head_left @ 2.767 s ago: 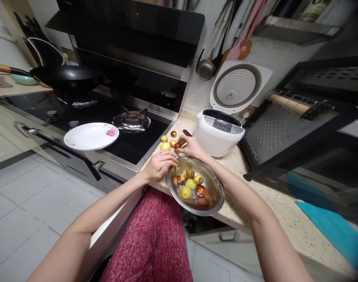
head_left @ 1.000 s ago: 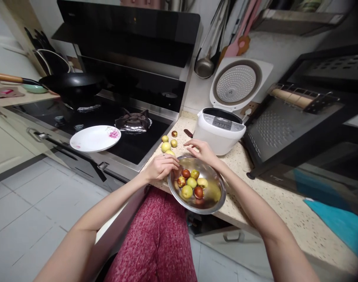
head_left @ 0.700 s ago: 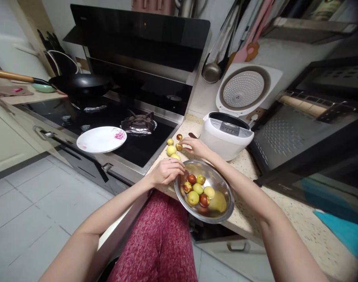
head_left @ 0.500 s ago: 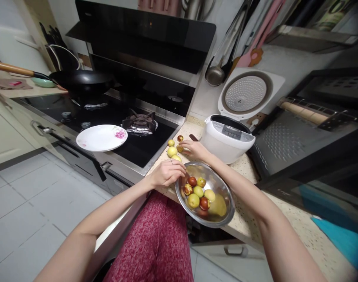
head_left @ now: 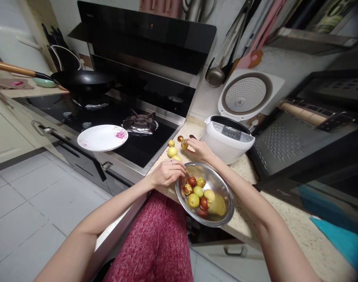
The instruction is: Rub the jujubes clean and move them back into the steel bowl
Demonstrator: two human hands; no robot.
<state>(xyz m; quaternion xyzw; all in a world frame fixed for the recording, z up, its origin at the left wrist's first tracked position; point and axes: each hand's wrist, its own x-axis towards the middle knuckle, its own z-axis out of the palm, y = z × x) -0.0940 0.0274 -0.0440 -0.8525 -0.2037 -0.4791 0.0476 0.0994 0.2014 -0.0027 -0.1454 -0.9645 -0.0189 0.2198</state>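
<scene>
My left hand (head_left: 169, 172) is closed on the near-left rim of a steel bowl (head_left: 226, 217), which tilts at the counter's edge. Several green, yellow and red-brown jujubes (head_left: 198, 191) lie inside the bowl. Beyond it, my right hand (head_left: 198, 149) pinches a brownish-yellow jujube (head_left: 184, 145) between thumb and fingers, just over the counter. Several more stand on the counter close by: a dark red jujube (head_left: 180, 138), a small yellow one (head_left: 171, 143) and a larger green-yellow one (head_left: 172, 151). Another is partly covered by my left hand.
A white rice cooker (head_left: 223, 145) with its lid up stands behind my right hand. A floral plate (head_left: 101, 143) rests at the stove's front edge, left of a gas burner (head_left: 140, 122). A black wok (head_left: 85, 80) sits farther left. A dark oven-like appliance (head_left: 311, 129) flanks the right side.
My right hand has drawn slightly to the right with a jujube in its fingers, away from the others on the counter. My left hand and the bowl stay nearly in place.
</scene>
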